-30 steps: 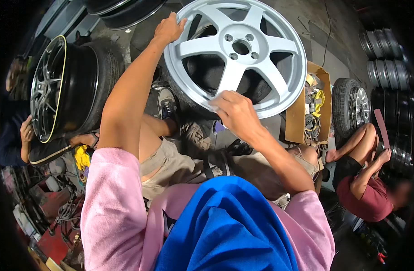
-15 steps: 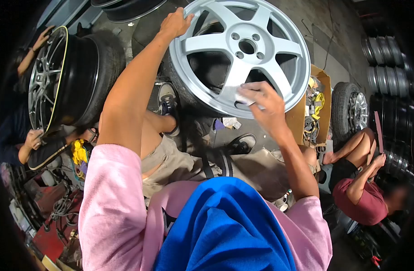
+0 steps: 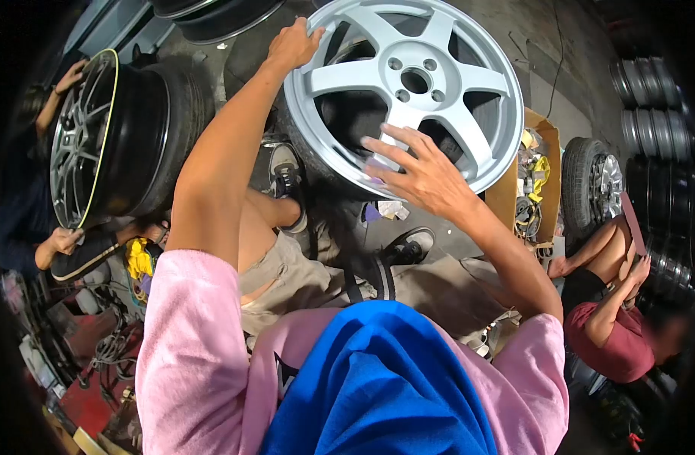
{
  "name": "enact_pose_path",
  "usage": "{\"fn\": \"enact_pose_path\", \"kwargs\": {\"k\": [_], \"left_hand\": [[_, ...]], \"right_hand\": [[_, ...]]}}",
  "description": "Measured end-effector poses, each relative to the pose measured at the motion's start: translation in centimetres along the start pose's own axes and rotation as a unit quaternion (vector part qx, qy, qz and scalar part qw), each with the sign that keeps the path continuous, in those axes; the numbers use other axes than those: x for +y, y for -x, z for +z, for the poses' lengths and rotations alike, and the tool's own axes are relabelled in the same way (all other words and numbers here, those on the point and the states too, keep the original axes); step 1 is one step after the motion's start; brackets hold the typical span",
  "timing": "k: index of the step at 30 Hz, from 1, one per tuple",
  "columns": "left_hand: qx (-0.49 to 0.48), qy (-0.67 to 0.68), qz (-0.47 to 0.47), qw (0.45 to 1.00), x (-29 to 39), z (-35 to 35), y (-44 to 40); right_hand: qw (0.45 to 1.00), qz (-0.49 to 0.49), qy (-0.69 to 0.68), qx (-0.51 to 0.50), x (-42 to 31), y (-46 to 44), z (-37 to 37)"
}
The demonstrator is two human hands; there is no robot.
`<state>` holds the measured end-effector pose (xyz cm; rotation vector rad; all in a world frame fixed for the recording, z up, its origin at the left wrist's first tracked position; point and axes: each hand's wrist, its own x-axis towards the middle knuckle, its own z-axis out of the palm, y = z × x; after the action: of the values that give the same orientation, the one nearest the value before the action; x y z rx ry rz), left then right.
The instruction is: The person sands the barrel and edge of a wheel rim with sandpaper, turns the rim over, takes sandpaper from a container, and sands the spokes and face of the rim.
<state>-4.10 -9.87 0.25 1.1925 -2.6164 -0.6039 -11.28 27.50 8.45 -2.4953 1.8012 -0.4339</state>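
Note:
A pale blue-white alloy wheel rim [image 3: 476, 144] with several spokes lies tilted in front of my knees, resting on a tyre. My left hand [image 3: 296, 44] is closed over its upper left edge. Low on the rim, my right hand [image 3: 427, 168] presses down beside the bottom spoke, its fingers somewhat spread and smeared by motion. A bit of a thin purplish-white sheet, apparently sandpaper [image 3: 374, 179], shows beneath the fingertips; the rest is hidden under the hand.
A cardboard box [image 3: 546, 189] of odds and ends stands right of the rim, near a tyred wheel [image 3: 582, 182]. On the left, a co-worker's hands [image 3: 65, 240] hold a yellow-edged wheel [image 3: 82, 144]. Another person [image 3: 609, 334] sits at right. Stacked rims [image 3: 651, 136] line the far right.
My right hand has moved left across the lower rim and turned palm down, so the white sheet is now mostly covered. My left hand keeps its hold on the edge.

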Motion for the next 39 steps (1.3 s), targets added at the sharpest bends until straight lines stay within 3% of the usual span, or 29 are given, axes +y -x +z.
{"fn": "enact_pose_path", "kwargs": {"k": [2,4,7,11,15,19,26,28,31,35,39], "left_hand": [[-0.006,-0.002,-0.002,1.000,0.0,0.1,-0.2],[-0.008,0.003,-0.007,1.000,0.0,0.2,-0.2],[-0.009,0.009,0.002,1.000,0.0,0.0,-0.1],[-0.008,-0.005,-0.007,1.000,0.2,-0.2,0.0],[0.000,0.012,0.000,1.000,-0.5,0.7,-0.5],[0.008,0.021,0.000,1.000,-0.2,0.6,-0.3],[0.027,0.028,0.023,0.999,-0.6,1.1,-0.5],[0.006,0.036,0.019,0.999,0.0,0.4,-0.4],[0.012,0.022,-0.007,1.000,0.3,0.2,0.1],[0.002,-0.003,-0.021,1.000,0.8,-0.2,-0.1],[-0.052,-0.027,-0.016,0.998,0.4,-0.6,-0.3]], "right_hand": [[0.998,0.017,0.038,-0.053,-0.1,2.5,-1.9],[0.998,0.027,0.036,-0.045,0.0,4.4,-2.3],[0.986,0.103,0.079,0.106,-1.0,4.5,-0.8],[0.969,0.191,0.067,0.141,-2.9,1.2,2.4],[0.968,0.198,0.081,0.131,-5.4,1.9,2.7],[0.950,0.242,0.118,0.155,-2.2,-0.7,2.7],[0.962,0.218,0.099,0.129,-6.1,1.6,2.8],[0.960,0.220,0.106,0.139,-3.1,0.1,2.9],[0.927,0.294,0.142,0.185,-1.3,-1.5,3.2],[0.953,0.251,0.080,0.147,-7.4,1.1,4.1],[0.937,0.264,0.125,0.194,-2.4,-1.1,3.6]]}}
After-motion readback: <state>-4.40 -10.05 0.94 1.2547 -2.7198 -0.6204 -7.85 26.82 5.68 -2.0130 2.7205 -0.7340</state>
